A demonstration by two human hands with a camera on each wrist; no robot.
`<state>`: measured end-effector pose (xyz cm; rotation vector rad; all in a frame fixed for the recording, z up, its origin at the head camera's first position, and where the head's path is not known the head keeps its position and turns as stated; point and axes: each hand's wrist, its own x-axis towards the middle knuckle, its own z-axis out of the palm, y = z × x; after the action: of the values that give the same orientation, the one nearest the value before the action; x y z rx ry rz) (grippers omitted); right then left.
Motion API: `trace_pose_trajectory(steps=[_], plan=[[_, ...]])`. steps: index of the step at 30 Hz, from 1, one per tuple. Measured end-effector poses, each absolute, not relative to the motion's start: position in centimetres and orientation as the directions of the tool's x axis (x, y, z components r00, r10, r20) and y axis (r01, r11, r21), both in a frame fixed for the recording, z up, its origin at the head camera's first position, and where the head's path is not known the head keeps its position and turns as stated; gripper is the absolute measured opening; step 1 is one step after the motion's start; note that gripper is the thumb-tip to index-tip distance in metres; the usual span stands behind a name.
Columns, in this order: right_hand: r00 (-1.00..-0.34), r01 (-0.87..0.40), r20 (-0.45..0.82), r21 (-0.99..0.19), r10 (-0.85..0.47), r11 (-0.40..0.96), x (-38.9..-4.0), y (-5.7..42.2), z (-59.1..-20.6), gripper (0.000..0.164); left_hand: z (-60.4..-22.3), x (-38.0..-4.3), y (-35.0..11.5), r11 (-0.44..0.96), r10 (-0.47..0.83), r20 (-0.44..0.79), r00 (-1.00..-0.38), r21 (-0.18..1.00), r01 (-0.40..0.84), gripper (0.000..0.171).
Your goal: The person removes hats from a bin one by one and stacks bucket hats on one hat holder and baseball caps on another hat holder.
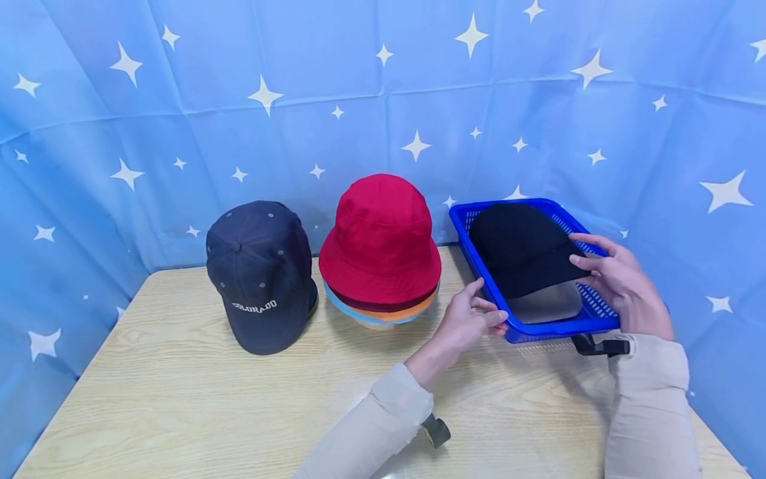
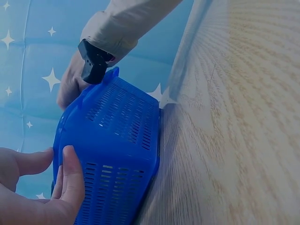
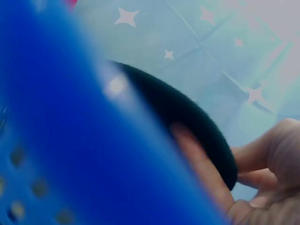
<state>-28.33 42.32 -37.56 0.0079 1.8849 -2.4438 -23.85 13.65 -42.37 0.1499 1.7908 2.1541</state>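
Note:
A black cap (image 1: 520,246) lies in the blue plastic basket (image 1: 562,327) at the right of the table, its brim toward the near side. My right hand (image 1: 628,286) pinches the cap's right edge between thumb and fingers; in the right wrist view the blurred basket rim (image 3: 93,140) partly covers the cap (image 3: 197,122). At the basket's near left corner, my left hand (image 1: 463,320) pinches the rim. The left wrist view has the left hand's fingers (image 2: 71,180) against the basket's outer wall.
A red bucket hat (image 1: 383,239) tops a stack of hats left of the basket. Farther left sits a dark navy cap (image 1: 257,266) lettered COLORADO. Blue star-patterned cloth (image 1: 359,80) hangs behind and at the sides of the wooden table (image 1: 209,412).

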Motion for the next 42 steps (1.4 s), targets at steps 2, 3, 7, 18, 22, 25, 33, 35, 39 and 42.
trace_pose_trajectory(steps=[2,3,7,18,22,25,33,35,39,42], plan=[[-1.0,0.02,-0.012,-0.941,-0.026,-0.338,-28.3,42.2,-37.4,0.04,-42.4,-23.8,13.7,-0.157,0.324,-0.132,-0.937,0.969,-0.191,0.078],[-1.0,0.009,-0.003,-0.929,-0.016,-0.37,-28.3,42.1,-37.3,0.038,-42.4,-23.8,13.7,-0.161,0.326,-0.133,-0.936,0.968,-0.193,0.078],[-0.999,-0.043,0.024,-0.876,0.046,-0.481,-28.2,41.7,-36.9,0.036,-42.2,-23.8,13.8,-0.171,0.326,-0.137,-0.935,0.965,-0.201,0.077],[-0.963,-0.264,0.164,-0.738,0.215,-0.621,-27.6,41.0,-36.0,0.034,-42.1,-23.8,14.0,-0.16,0.317,-0.139,-0.938,0.967,-0.198,0.076],[-0.949,-0.314,0.216,-0.734,0.231,-0.602,-27.3,40.5,-35.4,0.03,-42.1,-23.9,13.8,-0.164,0.324,-0.132,-0.937,0.967,-0.192,0.074],[-0.939,-0.344,0.252,-0.732,0.235,-0.588,-27.0,39.8,-34.7,0.028,-41.9,-23.9,13.3,-0.128,0.329,-0.128,-0.936,0.976,-0.178,0.069],[-0.919,-0.394,0.312,-0.755,0.241,-0.525,-25.8,37.6,-32.4,0.026,-39.4,-23.1,11.6,-0.047,0.325,-0.111,-0.939,0.99,-0.133,0.049],[-0.909,-0.416,0.342,-0.744,0.237,-0.523,-25.3,37.1,-31.9,0.022,-38.5,-22.8,11.2,-0.084,0.35,-0.093,-0.932,0.988,-0.13,0.049],[-0.883,-0.465,0.421,-0.717,0.209,-0.519,-23.9,35.6,-30.7,0.018,-36.8,-22.6,10.2,-0.225,0.396,0.007,-0.918,0.97,-0.09,0.053],[-0.859,-0.49,0.483,-0.682,0.168,-0.542,-22.8,34.2,-29.8,0.02,-35.5,-22.5,9.2,-0.339,0.415,0.087,-0.906,0.938,-0.065,0.056]])
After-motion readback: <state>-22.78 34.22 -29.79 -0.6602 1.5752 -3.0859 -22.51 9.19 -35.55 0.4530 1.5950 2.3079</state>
